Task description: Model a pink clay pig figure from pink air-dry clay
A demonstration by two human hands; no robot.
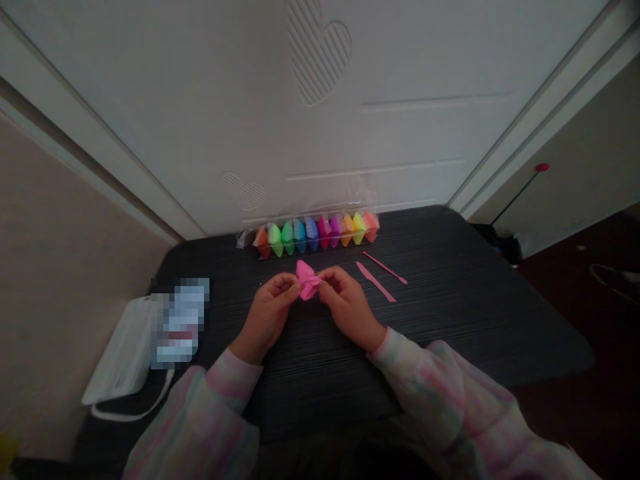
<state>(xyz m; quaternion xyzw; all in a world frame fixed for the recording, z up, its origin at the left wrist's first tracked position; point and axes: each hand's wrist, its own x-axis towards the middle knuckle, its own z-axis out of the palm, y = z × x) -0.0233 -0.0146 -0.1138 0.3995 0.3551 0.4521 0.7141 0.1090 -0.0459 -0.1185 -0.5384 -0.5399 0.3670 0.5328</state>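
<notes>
A small lump of pink clay (pixel 306 280) is held just above the dark table (pixel 450 313), between both of my hands. My left hand (pixel 267 313) pinches its left side with fingers closed. My right hand (pixel 345 303) pinches its right side, fingers curled. Behind the clay, against the white door, lies a clear pack of coloured clay bags (pixel 315 235) in a row. Two pink plastic modelling tools (pixel 376 283) lie on the table just right of my right hand.
A white power bank or charger with a cable (pixel 125 360) sits at the table's left edge beside a blurred-out item (pixel 180 323). A white door (pixel 320 100) stands directly behind the table. A red-tipped stick (pixel 525 183) leans at the right by the wall.
</notes>
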